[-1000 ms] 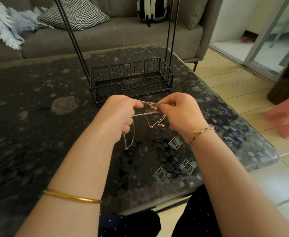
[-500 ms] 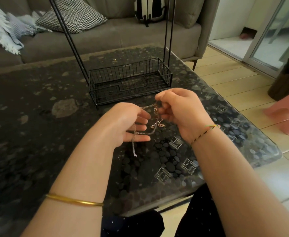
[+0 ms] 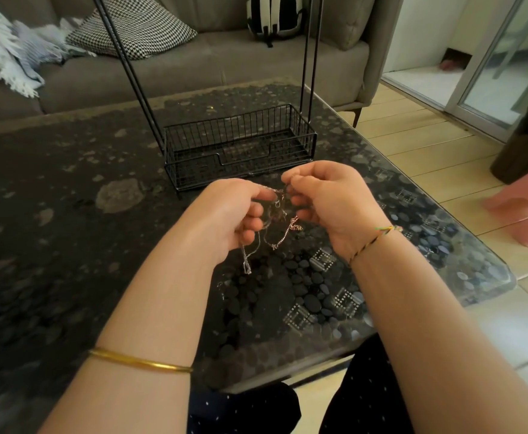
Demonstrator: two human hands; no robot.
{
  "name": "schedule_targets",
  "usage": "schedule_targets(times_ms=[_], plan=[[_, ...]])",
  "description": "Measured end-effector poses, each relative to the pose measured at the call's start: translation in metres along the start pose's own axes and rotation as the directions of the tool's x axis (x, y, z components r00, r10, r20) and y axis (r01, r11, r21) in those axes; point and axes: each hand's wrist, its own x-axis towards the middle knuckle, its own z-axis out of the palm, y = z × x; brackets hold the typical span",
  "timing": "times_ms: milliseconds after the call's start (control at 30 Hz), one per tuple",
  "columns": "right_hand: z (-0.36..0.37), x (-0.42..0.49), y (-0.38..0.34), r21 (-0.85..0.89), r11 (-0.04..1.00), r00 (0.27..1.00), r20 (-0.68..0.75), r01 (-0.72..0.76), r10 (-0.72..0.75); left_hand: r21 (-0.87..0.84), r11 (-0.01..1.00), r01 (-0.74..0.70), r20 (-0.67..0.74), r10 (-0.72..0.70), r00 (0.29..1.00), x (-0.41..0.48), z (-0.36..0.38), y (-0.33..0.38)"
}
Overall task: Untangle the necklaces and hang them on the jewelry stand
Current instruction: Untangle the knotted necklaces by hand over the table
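Note:
A tangle of thin necklaces [image 3: 276, 225], silver and rose-gold chains, hangs between my two hands above the dark table. My left hand [image 3: 229, 214] pinches the chains from the left, with a silver loop dangling below it. My right hand [image 3: 328, 198] pinches the knot from the right, and a rose-gold strand hangs under it. Just beyond my hands stands the black wire jewelry stand [image 3: 240, 148], a basket base with thin upright rods rising out of the top of the view. Nothing hangs on the visible part of the stand.
The glass-topped table [image 3: 68, 233] has a pebble pattern and a rounded right corner. A grey sofa [image 3: 193, 67] with a checked cushion, a throw and a backpack sits behind it. A pink stool [image 3: 525, 208] stands on the floor at right.
My hands first drew apart and lowered, then came back together and rose slightly. The chains hang looser and lower than a second ago.

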Motion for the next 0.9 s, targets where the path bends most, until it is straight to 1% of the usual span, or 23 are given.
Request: schedule_targets(times_ms=[100, 200, 333, 433, 500, 633, 733, 900], plan=[[-0.0006, 0.0008, -0.0007, 0.052, 0.998, 1.0, -0.017, -0.018, 0.019, 0.036, 0.999, -0.012, -0.001, 0.012, 1.0, 0.0004, -0.0003, -0.0004], [-0.0015, 0.0009, -0.0024, 0.127, 0.991, 0.999, -0.024, -0.042, 0.045, 0.086, 0.995, -0.056, -0.005, 0.057, 0.998, 0.0002, -0.0005, -0.0019], [-0.0016, 0.0001, -0.0033, 0.131, 0.99, 0.998, -0.016, -0.06, 0.063, 0.111, 0.991, -0.07, -0.058, 0.077, 0.995, 0.0017, -0.0001, -0.0025], [-0.0008, 0.0001, -0.002, 0.108, 0.992, 0.998, -0.012, -0.065, 0.067, 0.101, 0.994, -0.053, -0.087, 0.062, 0.994, 0.0027, 0.0014, -0.0027], [-0.0007, 0.0004, -0.0008, 0.084, 0.994, 0.998, -0.014, -0.063, 0.064, 0.127, 0.99, -0.054, -0.117, 0.069, 0.991, 0.0038, 0.0028, -0.0036], [-0.0003, 0.0011, 0.001, 0.033, 0.998, 0.999, -0.011, -0.053, 0.053, 0.175, 0.979, -0.104, -0.16, 0.133, 0.978, 0.0058, 0.0055, -0.0041], [0.0004, 0.0014, 0.0019, -0.063, 0.998, 0.999, -0.038, -0.008, 0.006, 0.265, 0.954, -0.143, -0.212, 0.202, 0.956, 0.0075, 0.0039, -0.0039], [-0.0027, 0.0004, 0.0024, -0.122, 0.992, 0.999, -0.025, 0.028, -0.032, 0.362, 0.917, -0.165, -0.255, 0.268, 0.929, 0.0089, 0.0009, -0.0042]])
